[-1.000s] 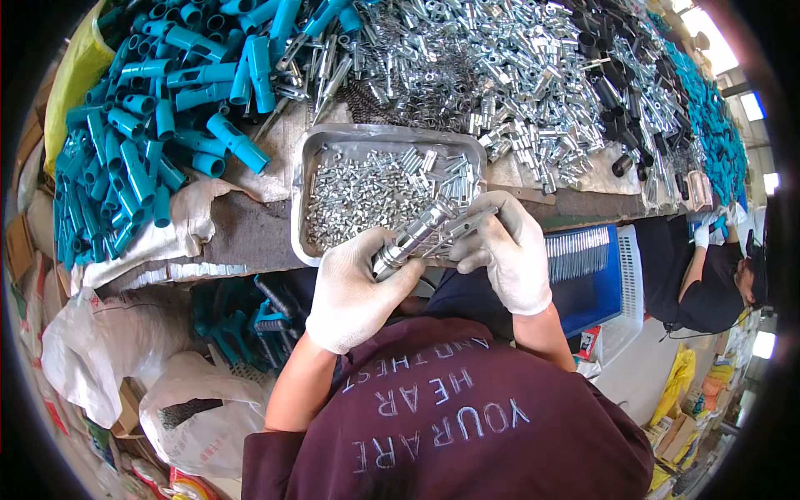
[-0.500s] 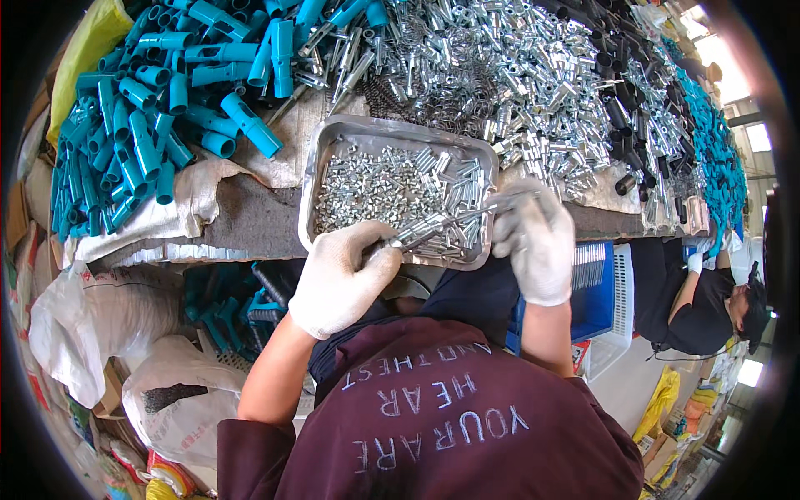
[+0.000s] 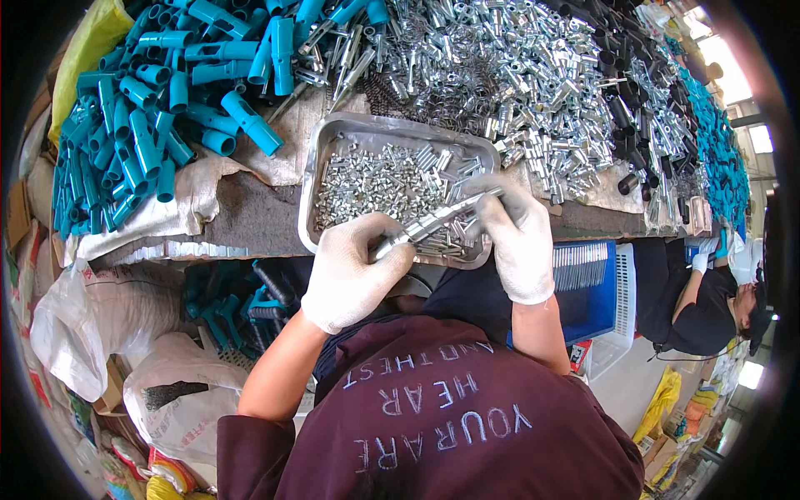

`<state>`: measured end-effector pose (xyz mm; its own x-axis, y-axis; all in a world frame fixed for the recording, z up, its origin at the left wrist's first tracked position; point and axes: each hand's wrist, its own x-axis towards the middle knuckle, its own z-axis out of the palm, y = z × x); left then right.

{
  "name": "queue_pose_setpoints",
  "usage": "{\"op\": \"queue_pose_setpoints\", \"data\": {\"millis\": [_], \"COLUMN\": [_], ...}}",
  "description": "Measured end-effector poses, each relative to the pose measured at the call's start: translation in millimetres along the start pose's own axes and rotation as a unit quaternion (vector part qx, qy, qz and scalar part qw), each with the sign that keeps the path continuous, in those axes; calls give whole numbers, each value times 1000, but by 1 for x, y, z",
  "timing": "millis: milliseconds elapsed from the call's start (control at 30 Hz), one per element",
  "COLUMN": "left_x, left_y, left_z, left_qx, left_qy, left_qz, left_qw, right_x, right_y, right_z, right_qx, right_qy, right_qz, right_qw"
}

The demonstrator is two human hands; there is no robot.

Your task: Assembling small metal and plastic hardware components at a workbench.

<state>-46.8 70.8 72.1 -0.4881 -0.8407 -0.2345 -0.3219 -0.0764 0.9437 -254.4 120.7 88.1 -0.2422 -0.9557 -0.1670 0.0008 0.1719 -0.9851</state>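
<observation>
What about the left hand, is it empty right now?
No: the left hand grips the lower end of a silvery metal part that slants up toward the right hand.

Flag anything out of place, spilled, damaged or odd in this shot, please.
Nothing looks plainly broken. The metal tray sits askew, its near right corner apparently jutting past the table. The off-white cloth under the teal tubes is rumpled. Lower left, a white plastic bag shows a dark gap, possibly a tear or its open mouth.

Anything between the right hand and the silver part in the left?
Nothing visible but the white glove. The right hand is at the far end of the silver part; exact contact is blurred. The metal tray lies below, not between.
</observation>
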Motion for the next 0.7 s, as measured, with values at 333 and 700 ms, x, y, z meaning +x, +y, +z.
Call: {"op": "queue_pose_setpoints", "data": {"millis": [333,700], "left_x": [14,36], "left_y": [14,-20], "left_z": [-4,-13], "left_qx": [45,88], "left_qy": [-37,27], "left_qz": [6,2], "left_qw": [998,996], "right_x": [6,64], "right_y": [17,-23], "right_z": [11,6], "right_qx": [136,-98], "right_qy": [-66,103], "right_qz": [47,-115], "right_qw": [987,983]}}
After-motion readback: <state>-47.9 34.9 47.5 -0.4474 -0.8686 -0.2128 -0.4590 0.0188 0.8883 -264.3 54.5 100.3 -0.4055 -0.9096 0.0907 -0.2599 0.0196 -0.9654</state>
